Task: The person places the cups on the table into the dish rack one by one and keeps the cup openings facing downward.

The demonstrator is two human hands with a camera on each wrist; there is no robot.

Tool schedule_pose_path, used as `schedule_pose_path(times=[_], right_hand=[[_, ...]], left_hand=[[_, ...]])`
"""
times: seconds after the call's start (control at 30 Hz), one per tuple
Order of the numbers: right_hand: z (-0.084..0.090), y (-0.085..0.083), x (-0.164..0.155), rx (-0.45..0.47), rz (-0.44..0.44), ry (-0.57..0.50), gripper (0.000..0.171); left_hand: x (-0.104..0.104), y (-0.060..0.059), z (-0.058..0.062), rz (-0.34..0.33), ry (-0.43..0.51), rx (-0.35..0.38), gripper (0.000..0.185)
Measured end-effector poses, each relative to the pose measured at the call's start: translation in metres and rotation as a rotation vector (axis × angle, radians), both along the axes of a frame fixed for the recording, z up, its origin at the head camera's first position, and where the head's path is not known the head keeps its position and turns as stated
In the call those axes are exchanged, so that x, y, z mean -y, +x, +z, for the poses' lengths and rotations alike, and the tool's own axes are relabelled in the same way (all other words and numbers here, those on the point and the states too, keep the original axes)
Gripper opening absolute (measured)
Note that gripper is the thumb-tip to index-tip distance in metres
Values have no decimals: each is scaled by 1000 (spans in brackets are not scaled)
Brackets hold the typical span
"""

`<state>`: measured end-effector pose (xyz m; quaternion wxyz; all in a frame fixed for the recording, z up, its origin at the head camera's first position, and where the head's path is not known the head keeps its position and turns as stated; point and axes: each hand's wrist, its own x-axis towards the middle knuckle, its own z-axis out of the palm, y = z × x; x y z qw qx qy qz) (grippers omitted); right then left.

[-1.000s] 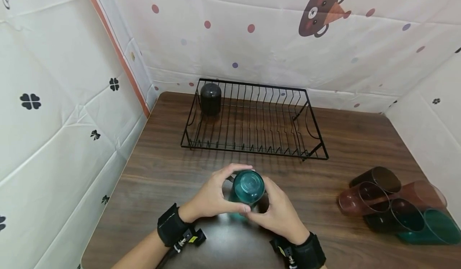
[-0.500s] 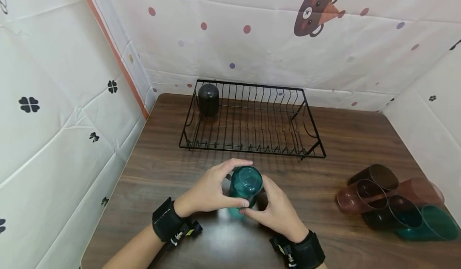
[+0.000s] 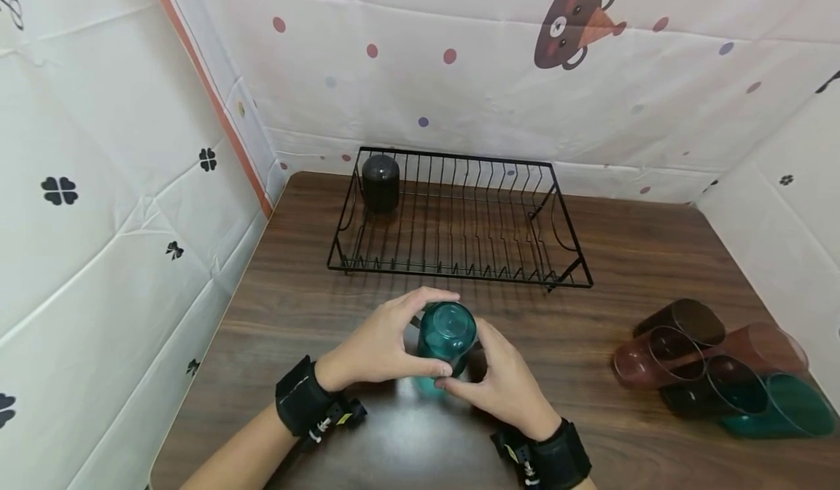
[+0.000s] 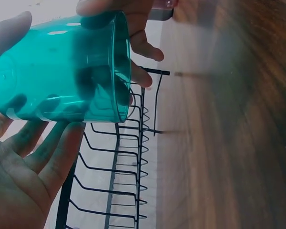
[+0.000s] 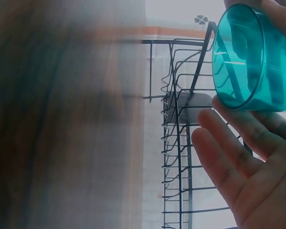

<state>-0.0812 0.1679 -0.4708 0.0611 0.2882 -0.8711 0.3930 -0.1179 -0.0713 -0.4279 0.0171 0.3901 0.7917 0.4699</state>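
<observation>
Both hands hold a teal cup [image 3: 447, 337] upside down above the table [image 3: 315, 293]: left hand [image 3: 379, 348] curled round its 9 o'clock side, right hand [image 3: 502, 380] gripping from 4 o'clock. The rack [image 3: 459, 220] lies at 12 o'clock.

Item: teal cup [image 3: 447, 337]
Material: translucent teal plastic, smooth-walled, no handle
Pose: inverted, base up, mouth down, slightly tilted
Place: off the table [image 3: 656, 257], over its front-middle part, near the front edge
Contents: none visible
</observation>
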Motion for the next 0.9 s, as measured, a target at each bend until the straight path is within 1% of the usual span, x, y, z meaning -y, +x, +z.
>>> schedule_pose_path(times=[0.13, 0.27, 0.43, 0.53, 0.63, 0.73, 0.8, 0.9], right_hand=[[0, 0, -1, 11, -3, -24, 86], [1, -1, -3, 11, -21, -33, 83], [2, -1, -4, 11, -54, -8, 79], [2, 0, -5, -7, -71, 7, 76], [2, 0, -7, -25, -75, 12, 66], [5, 1, -9, -19, -77, 16, 50], [8, 2, -11, -8, -82, 21, 40], [13, 4, -15, -4, -92, 34, 31]], left_hand=[[-1, -5, 6, -12, -16, -5, 83], [0, -12, 15, -16, -15, -19, 83], [6, -25, 32, -4, 13, -34, 83], [11, -36, 46, 26, 31, -43, 84], [16, -49, 58, 64, 65, -21, 83], [19, -62, 68, 111, 80, 8, 81], [20, -71, 74, 139, 76, 23, 79], [20, -86, 81, 166, 52, 20, 78]])
